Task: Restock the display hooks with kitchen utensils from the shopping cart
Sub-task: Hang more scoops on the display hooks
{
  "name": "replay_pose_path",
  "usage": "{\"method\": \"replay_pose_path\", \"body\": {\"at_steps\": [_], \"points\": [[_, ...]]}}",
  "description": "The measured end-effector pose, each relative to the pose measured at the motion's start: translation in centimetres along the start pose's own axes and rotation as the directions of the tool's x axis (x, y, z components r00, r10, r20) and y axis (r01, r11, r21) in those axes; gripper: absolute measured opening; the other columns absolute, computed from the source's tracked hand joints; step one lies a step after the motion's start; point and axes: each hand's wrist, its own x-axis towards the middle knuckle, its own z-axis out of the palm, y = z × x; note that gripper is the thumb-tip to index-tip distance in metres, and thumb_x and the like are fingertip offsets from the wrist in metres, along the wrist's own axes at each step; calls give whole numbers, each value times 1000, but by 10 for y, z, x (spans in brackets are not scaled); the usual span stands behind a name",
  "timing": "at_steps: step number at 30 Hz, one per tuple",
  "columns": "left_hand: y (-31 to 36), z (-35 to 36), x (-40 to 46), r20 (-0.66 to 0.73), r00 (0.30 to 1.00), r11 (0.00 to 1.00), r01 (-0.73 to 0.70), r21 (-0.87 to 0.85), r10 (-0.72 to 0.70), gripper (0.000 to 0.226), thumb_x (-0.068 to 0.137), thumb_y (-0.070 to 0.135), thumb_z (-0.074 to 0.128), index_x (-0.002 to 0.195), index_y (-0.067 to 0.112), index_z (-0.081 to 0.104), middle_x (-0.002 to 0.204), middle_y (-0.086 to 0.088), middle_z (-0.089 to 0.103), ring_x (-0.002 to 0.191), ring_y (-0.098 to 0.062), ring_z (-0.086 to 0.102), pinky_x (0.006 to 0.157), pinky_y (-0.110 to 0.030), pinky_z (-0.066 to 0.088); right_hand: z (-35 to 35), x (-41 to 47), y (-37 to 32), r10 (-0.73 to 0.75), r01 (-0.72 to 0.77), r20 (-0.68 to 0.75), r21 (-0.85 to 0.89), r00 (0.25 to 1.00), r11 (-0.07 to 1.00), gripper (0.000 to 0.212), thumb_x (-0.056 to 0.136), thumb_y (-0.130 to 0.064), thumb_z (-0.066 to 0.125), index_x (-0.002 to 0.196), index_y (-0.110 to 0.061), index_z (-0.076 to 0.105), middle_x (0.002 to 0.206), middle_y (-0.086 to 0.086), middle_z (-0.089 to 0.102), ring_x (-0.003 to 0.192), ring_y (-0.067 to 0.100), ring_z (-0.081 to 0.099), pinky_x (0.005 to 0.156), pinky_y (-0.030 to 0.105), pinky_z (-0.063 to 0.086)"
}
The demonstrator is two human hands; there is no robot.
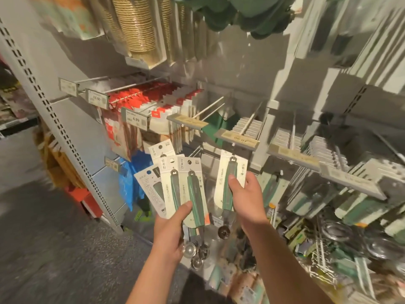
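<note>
Head view: left hand [169,229] gripping a fanned bundle of carded utensils [186,189], thumb pressed across the front card, steel scoop heads hanging below the palm. Right hand [245,200] pinching a single carded scoop [230,183], thumb on the card face, raised toward the hook [245,126] under the grey price rail [236,137]. Card top just below the rail; hang hole apparently near the hook tip, but blurred, so cannot tell whether threaded. Hands apart, each clamped on its own stock. Neighbouring hook [210,108] to the left bare at its front. Red-and-white packets [153,99] filling hooks further left. Shopping cart not in view.

Risks, judged: hang hole missing the hook tip, from reaching up at an angle with the rail hiding the tip. Bundle in left hand slipping or splaying, since one thumb restrains several cards with heavy heads below. Card tearing at the hole if forced.
</note>
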Motion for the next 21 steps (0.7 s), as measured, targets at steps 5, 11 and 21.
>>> {"method": "replay_pose_path", "body": {"at_steps": [5,11,21], "points": [[3,6,6,30,999,1000,15,4,-15,45,90,5,74,132,19,66,120,-4,77,111,-27,73,106,-52,53,0,26,1,48,-55,-95,-82,994,995,42,101,-48,58,123,-12,55,102,-7,57,100,18,57,84,36,47],[17,-3,13,81,997,999,-1,41,-2,41,93,3,70,130,21,66,117,-1,78,106,-21,75,91,-39,58,6,37,11,162,-156,-103,58,981,986,70,102,-39,63,158,-12,32,158,4,41,137,24,46,108,34,35],[31,-18,28,166,986,998,-29,58,19,39,97,1,64,133,16,65,125,-4,75,118,-23,71,101,-41,55,59,-9,21,27,-4,-155,152,987,988,32,101,-30,65,127,-11,66,109,7,70,95,20,70,82,30,60]]}}
